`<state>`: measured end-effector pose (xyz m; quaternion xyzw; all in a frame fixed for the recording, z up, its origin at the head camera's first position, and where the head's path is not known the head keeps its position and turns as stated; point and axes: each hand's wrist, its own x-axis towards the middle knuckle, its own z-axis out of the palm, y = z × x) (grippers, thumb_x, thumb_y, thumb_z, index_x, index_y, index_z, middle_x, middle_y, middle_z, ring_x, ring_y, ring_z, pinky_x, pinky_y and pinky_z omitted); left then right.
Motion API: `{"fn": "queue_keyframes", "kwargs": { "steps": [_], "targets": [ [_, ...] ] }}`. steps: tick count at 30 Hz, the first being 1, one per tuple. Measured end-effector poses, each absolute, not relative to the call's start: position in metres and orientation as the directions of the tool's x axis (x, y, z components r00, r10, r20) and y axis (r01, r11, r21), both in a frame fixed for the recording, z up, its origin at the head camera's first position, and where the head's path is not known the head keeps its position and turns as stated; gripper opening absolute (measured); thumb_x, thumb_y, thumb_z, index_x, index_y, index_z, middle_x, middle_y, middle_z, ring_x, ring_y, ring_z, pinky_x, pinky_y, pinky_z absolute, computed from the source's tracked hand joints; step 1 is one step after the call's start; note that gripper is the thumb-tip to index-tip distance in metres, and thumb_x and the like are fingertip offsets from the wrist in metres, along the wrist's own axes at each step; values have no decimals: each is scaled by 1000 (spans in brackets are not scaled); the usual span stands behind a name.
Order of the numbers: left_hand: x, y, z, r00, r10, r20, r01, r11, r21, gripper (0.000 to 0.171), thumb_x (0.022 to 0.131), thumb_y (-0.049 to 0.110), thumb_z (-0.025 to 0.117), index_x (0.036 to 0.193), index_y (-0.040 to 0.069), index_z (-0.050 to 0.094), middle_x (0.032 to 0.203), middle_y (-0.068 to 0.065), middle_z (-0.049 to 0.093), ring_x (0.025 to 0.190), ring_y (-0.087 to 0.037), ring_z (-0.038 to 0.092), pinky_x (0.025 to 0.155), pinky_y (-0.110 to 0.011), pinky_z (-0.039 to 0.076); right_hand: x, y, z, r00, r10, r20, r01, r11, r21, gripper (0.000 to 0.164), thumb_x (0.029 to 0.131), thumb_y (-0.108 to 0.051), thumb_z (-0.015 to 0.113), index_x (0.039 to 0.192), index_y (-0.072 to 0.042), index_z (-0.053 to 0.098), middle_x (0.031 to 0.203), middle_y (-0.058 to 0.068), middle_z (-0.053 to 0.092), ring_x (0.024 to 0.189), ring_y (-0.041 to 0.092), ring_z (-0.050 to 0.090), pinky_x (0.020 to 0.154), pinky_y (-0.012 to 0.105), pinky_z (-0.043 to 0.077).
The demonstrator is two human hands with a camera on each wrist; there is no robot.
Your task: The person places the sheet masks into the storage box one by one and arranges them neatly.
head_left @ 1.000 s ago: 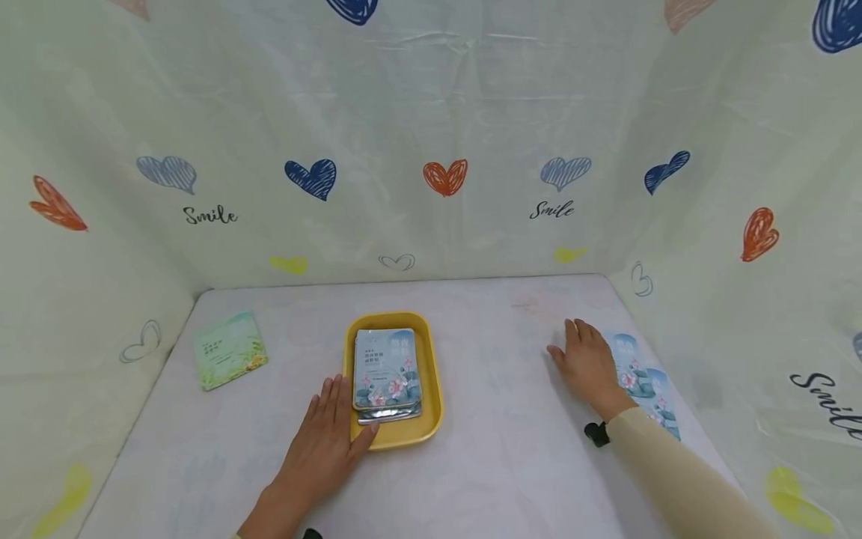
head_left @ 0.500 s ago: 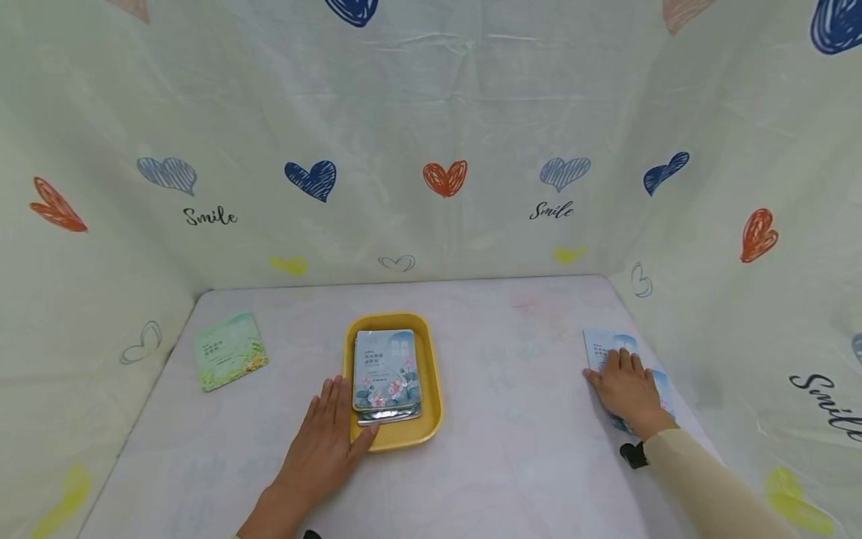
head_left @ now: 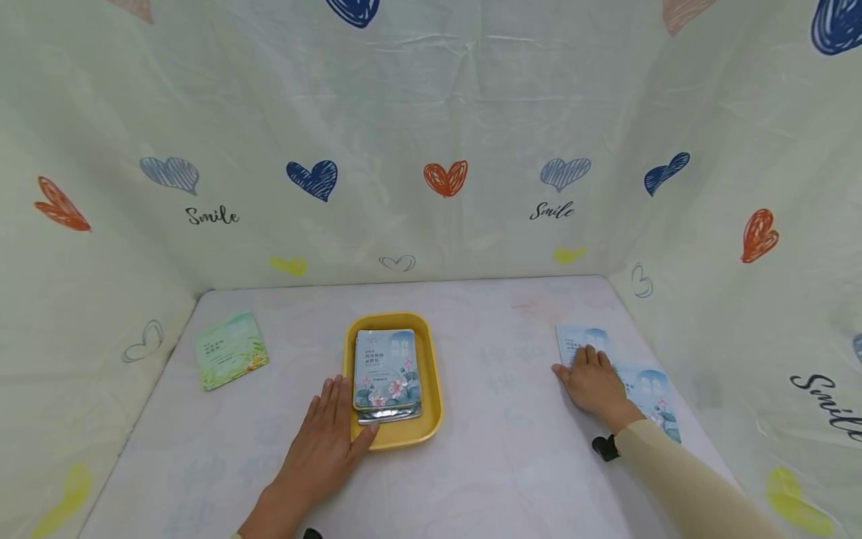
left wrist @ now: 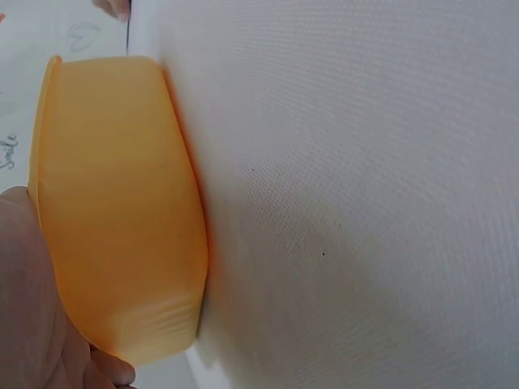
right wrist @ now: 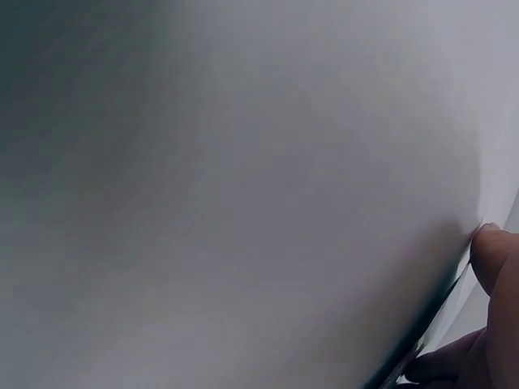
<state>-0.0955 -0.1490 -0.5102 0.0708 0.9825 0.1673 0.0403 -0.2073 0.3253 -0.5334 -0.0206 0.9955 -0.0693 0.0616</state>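
Observation:
My left hand (head_left: 319,442) lies along the left side of a yellow tray (head_left: 404,434), fingers straight, with the thumb at its near edge. In the left wrist view the hand (left wrist: 32,308) touches the rim of the tray (left wrist: 122,194). Inside the tray lies a small stack of blue sheet mask packets (head_left: 387,367) printed with pink flowers. My right hand (head_left: 595,385) presses with extended fingers on a blue flat packet (head_left: 569,338), thumb at its left edge. Close by, a second blue packet (head_left: 652,393) is partly covered by the hand.
A green packet (head_left: 232,350) lies at the left of the white table (head_left: 485,419). Patterned curtains (head_left: 377,97) with hearts stand along the back and both sides. A dark wrist strap piece (head_left: 604,448) shows by the right sleeve.
My right hand first moved right and towards me onto the blue packet, then back left, with the packet sliding left under it. The left hand and tray have stayed still.

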Motion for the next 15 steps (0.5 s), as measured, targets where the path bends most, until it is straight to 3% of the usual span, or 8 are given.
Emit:
{"fn": "queue_keyframes", "kwargs": {
  "steps": [6,15],
  "targets": [
    [-95,-149,-509,-987,152,-58,126,938,324,98,106,56,55,166,-7,11,174,-26,15,163,-44,11,129,-62,19,-216,283,-531,-987,-98,-131,-82,989,-123,82,111,-45,48,152,23,30,157,43,33,145,62,32,119,70,33],
    [-95,-148,-508,-987,153,-58,129,946,298,98,105,57,55,166,-6,12,175,-25,13,163,-44,11,130,-61,19,-217,214,-529,-982,-149,-114,-137,985,-104,77,109,-55,49,149,11,44,138,26,53,129,49,49,98,64,47]
  ]
}}
